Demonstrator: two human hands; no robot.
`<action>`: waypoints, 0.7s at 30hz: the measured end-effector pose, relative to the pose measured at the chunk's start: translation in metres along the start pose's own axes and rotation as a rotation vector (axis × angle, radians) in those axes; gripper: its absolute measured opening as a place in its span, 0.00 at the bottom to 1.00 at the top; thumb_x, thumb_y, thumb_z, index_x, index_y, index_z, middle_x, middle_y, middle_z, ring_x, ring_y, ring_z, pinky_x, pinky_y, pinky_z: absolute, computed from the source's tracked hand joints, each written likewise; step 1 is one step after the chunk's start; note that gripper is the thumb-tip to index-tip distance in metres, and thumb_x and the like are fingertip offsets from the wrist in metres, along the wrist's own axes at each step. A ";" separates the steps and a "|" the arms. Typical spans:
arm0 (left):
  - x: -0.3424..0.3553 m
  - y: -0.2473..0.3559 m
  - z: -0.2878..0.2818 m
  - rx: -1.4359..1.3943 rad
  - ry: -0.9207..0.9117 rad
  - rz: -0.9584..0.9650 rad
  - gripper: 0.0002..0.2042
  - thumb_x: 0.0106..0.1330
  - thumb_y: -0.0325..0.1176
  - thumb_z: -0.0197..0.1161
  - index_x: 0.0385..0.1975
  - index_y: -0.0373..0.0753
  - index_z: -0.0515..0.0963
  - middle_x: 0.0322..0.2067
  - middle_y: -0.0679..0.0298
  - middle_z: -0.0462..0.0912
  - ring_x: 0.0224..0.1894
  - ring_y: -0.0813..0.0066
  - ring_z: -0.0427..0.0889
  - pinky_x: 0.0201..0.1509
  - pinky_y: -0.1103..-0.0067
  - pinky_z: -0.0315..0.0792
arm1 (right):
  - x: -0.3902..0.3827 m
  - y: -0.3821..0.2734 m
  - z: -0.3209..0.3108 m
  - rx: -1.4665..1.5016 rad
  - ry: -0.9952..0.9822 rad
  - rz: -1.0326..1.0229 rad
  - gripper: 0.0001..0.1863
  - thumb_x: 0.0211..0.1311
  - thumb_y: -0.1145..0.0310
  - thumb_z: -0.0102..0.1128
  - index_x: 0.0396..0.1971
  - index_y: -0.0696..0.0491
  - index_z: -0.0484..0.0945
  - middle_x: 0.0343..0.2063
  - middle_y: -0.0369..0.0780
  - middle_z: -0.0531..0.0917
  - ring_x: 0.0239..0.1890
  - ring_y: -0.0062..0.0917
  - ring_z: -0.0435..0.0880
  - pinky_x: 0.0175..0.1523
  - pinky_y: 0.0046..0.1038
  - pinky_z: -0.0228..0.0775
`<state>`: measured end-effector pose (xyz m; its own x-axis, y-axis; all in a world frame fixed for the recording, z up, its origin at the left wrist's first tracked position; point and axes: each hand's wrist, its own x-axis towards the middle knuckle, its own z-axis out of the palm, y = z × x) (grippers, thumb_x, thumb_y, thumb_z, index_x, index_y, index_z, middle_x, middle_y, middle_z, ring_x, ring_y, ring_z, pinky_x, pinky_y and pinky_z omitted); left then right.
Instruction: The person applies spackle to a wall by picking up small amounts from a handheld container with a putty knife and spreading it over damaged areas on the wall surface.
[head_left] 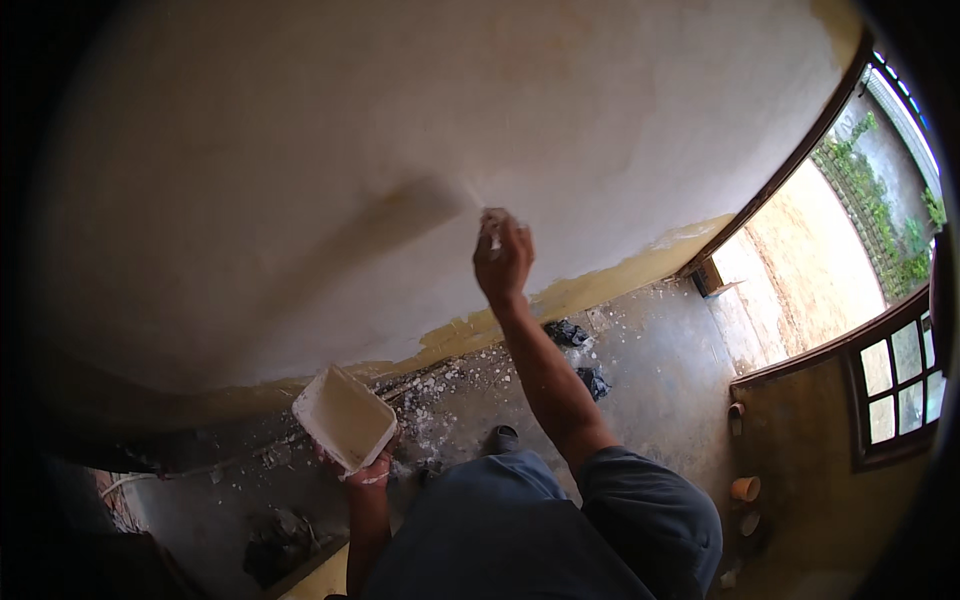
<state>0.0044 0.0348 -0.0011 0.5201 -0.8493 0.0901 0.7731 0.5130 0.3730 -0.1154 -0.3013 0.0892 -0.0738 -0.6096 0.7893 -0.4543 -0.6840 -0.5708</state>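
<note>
My right hand [503,250] is closed on a white-smeared brush [488,225], raised against the pale wall [350,120]; the brush's tip is blurred, and a shadow falls to its left. Low on the wall a rough yellowish band [630,272] shows. At lower left my left hand [368,465], fingers smeared white, grips a shallow white plastic container [345,420] with pale material inside.
The grey floor [660,380] below has scattered white flakes, black plastic bags [565,335] and small pots [745,488] at the right. An open doorway [800,260] and a paned window [900,380] are at the right, a cardboard box [708,278] by the doorway.
</note>
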 end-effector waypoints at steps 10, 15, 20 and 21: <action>-0.001 -0.019 0.015 -0.025 0.014 -0.025 0.40 0.61 0.64 0.56 0.71 0.55 0.55 0.68 0.57 0.61 0.69 0.49 0.62 0.56 0.40 0.71 | 0.232 0.058 -0.123 -0.160 0.379 0.030 0.06 0.63 0.65 0.61 0.36 0.46 0.86 0.34 0.42 0.87 0.39 0.39 0.86 0.46 0.38 0.75; 0.000 -0.025 0.022 0.043 -0.026 0.004 0.40 0.61 0.63 0.57 0.71 0.55 0.55 0.68 0.58 0.62 0.68 0.50 0.63 0.58 0.41 0.70 | 0.172 0.043 -0.091 -0.190 0.260 0.097 0.09 0.60 0.68 0.62 0.40 0.46 0.85 0.35 0.44 0.86 0.42 0.43 0.82 0.49 0.40 0.74; 0.008 -0.023 0.032 0.013 -0.089 -0.039 0.40 0.60 0.62 0.58 0.71 0.54 0.55 0.68 0.61 0.62 0.68 0.51 0.65 0.58 0.41 0.70 | 0.059 0.038 -0.027 -0.236 0.275 -0.136 0.11 0.59 0.71 0.62 0.42 0.45 0.86 0.36 0.42 0.87 0.42 0.38 0.84 0.51 0.38 0.73; 0.010 -0.021 0.033 0.014 -0.098 -0.038 0.40 0.60 0.62 0.59 0.71 0.54 0.55 0.68 0.61 0.63 0.68 0.51 0.65 0.57 0.41 0.71 | 0.028 0.032 -0.014 -0.192 0.225 -0.154 0.12 0.59 0.72 0.62 0.42 0.46 0.85 0.36 0.42 0.86 0.42 0.37 0.84 0.52 0.39 0.73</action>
<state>-0.0183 0.0114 0.0223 0.4524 -0.8764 0.1651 0.7860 0.4793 0.3905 -0.1440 -0.3348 0.0966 -0.1758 -0.3865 0.9054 -0.6326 -0.6603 -0.4047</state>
